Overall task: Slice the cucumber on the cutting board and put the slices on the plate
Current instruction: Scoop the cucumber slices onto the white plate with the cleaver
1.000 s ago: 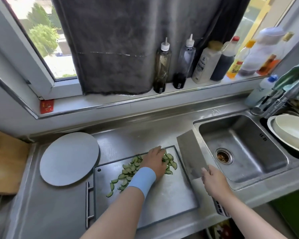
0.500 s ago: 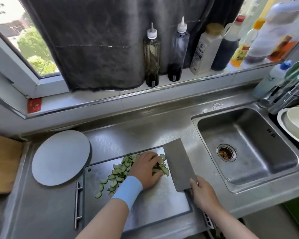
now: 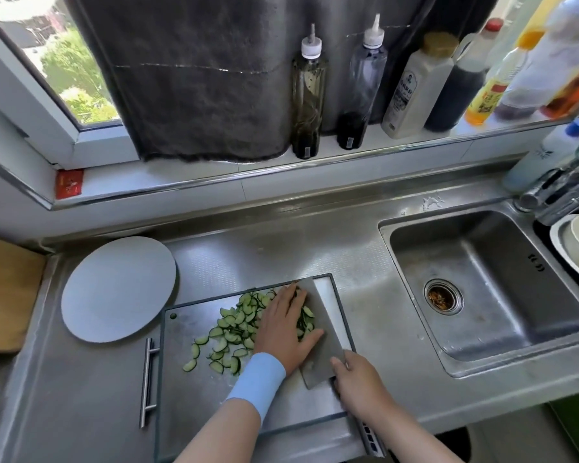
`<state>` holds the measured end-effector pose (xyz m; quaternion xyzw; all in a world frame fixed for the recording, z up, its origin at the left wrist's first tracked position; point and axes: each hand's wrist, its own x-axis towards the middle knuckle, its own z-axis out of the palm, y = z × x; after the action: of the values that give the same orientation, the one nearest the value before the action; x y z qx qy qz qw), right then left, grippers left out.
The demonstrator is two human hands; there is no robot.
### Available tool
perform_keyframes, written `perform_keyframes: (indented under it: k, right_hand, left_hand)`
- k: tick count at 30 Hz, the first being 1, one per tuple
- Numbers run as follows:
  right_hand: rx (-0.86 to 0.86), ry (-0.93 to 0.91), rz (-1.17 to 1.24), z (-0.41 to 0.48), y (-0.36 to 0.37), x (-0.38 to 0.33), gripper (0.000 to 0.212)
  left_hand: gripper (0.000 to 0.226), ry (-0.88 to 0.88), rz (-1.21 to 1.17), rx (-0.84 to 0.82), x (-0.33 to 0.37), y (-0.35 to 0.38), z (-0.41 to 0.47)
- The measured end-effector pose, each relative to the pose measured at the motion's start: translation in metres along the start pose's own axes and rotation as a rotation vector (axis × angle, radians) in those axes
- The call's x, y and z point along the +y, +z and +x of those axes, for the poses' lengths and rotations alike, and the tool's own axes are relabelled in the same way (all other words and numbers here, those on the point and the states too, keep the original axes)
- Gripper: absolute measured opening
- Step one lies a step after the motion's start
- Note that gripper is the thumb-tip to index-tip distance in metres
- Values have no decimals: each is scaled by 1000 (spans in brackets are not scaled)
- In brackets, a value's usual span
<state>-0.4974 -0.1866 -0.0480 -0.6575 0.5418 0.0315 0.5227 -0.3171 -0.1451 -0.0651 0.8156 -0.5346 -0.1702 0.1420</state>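
1. We see the slices (image 3: 234, 325) lying in a loose heap at the far end of the board (image 3: 194, 396); none are on the plate (image 3: 117, 289) yet.
2. Our left hand (image 3: 281, 329) rests flat on the heap's right side, fingers fairly straight, pressing slices toward the blade.
3. The cleaver (image 3: 325, 359) has moved: a second ago it hovered right of the board by the sink (image 3: 482, 329); now its blade lies low on the board, touching the heap.
4. Our right hand (image 3: 358, 382) has its fingers wrapped round the handle.
5. We judge slicing finished and scooping begun; the bare plate sits just left of the board.
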Motion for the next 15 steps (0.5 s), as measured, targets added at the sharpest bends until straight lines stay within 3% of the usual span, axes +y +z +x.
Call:
perform_keyframes:
  k: [6, 9, 15]
  right_hand:
    - [-100, 75, 244, -11, 1, -10, 22]
    - [-167, 101, 335, -18, -9, -22, 30]
    - [-248, 21, 300, -34, -18, -61, 23]
  left_hand:
    - [72, 16, -12, 93, 7, 4, -15]
    - [66, -5, -27, 190, 12, -3, -20]
    - [55, -31, -57, 405, 8, -35, -31]
